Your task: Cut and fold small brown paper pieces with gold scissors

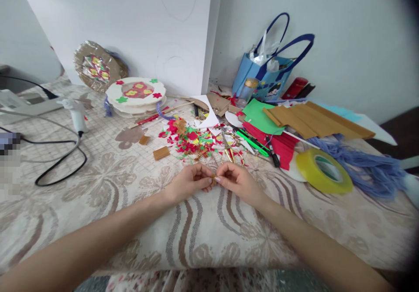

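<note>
Between the fingertips of both hands is a small golden-brown piece of paper (214,179), mostly hidden by the fingers. My left hand (195,179) pinches it from one side, and my right hand (236,180) from the other; the fingertips nearly meet. Just behind my right hand lie gold-handled scissors (230,153), partly covered by my fingers and scraps. A heap of red, green, yellow and white paper scraps (199,141) spreads beyond my hands. To the left, a golden-brown paper rectangle (161,153) and a smaller brown paper piece (144,140) lie flat on the cloth.
A white glue gun (77,116) with cords stands left. Behind are a white flower-decorated round piece (113,87) and a brown wrapped ring (81,71). Rightward lie yellow tape (306,163), blue yarn (369,165), green paper (262,116) and golden-brown paper (314,119). A blue bag (244,71) stands behind.
</note>
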A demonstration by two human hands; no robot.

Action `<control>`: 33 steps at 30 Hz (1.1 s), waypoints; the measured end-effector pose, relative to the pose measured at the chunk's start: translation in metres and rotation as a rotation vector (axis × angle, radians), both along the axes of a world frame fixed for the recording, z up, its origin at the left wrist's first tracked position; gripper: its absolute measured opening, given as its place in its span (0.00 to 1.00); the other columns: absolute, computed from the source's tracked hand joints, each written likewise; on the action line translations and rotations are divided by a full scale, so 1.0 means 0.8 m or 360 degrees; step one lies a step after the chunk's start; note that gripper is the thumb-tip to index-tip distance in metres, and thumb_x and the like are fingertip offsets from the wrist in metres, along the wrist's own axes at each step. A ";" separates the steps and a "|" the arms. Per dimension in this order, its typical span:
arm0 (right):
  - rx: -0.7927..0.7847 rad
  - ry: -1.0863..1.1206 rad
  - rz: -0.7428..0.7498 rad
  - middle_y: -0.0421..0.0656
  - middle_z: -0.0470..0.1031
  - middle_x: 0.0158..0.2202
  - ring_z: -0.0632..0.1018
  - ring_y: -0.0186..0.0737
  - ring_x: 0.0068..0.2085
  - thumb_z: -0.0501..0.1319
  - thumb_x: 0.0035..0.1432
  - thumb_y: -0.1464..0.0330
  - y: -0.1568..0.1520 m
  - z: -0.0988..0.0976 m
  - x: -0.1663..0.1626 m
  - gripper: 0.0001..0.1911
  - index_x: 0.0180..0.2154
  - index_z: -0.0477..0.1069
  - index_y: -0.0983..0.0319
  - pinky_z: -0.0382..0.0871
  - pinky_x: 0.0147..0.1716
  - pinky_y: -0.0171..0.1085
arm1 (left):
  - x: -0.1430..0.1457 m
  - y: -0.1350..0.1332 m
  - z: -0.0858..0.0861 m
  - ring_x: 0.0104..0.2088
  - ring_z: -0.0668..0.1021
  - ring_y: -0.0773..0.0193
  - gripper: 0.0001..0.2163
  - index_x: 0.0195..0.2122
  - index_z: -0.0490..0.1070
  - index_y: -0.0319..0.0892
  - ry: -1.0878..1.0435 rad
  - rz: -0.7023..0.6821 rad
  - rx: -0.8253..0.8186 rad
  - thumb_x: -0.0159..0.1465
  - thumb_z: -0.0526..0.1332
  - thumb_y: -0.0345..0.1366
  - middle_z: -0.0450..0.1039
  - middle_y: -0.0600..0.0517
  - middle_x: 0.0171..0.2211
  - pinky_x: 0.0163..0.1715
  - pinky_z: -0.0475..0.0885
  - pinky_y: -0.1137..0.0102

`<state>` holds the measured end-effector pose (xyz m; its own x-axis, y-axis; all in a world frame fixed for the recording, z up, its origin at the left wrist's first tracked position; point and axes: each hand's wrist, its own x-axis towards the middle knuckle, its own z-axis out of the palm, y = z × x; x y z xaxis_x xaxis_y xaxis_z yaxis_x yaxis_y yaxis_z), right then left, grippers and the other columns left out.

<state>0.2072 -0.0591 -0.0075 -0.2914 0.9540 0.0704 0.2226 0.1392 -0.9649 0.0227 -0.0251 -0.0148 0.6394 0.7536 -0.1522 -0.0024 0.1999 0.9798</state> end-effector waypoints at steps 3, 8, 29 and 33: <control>0.0026 -0.0004 0.0022 0.39 0.68 0.28 0.69 0.35 0.30 0.59 0.55 0.69 0.000 0.000 0.000 0.04 0.29 0.65 0.61 0.64 0.30 0.34 | 0.000 0.000 -0.001 0.25 0.72 0.70 0.10 0.33 0.67 0.36 0.0006 -0.0005 0.0018 0.53 0.64 0.34 0.70 0.54 0.24 0.28 0.67 0.73; 0.0051 -0.0056 -0.0017 0.40 0.69 0.28 0.70 0.36 0.31 0.59 0.55 0.68 -0.002 0.001 -0.001 0.04 0.29 0.65 0.61 0.65 0.31 0.35 | 0.003 -0.004 -0.004 0.25 0.73 0.70 0.10 0.33 0.67 0.37 0.0015 0.0035 0.0065 0.53 0.65 0.35 0.70 0.53 0.25 0.27 0.68 0.73; 0.0037 0.0055 -0.0130 0.40 0.68 0.28 0.71 0.37 0.32 0.60 0.55 0.66 -0.001 -0.001 -0.003 0.07 0.27 0.64 0.60 0.66 0.32 0.36 | 0.001 -0.003 0.000 0.24 0.72 0.70 0.10 0.29 0.68 0.37 0.0067 -0.0023 0.0063 0.56 0.62 0.40 0.71 0.53 0.23 0.28 0.69 0.73; 0.0056 0.0036 -0.0117 0.40 0.68 0.28 0.71 0.37 0.32 0.60 0.55 0.66 -0.001 0.000 -0.002 0.07 0.27 0.64 0.60 0.66 0.32 0.36 | 0.001 -0.004 -0.001 0.24 0.72 0.71 0.10 0.29 0.68 0.37 0.0071 -0.0035 0.0066 0.56 0.62 0.40 0.71 0.53 0.24 0.27 0.68 0.73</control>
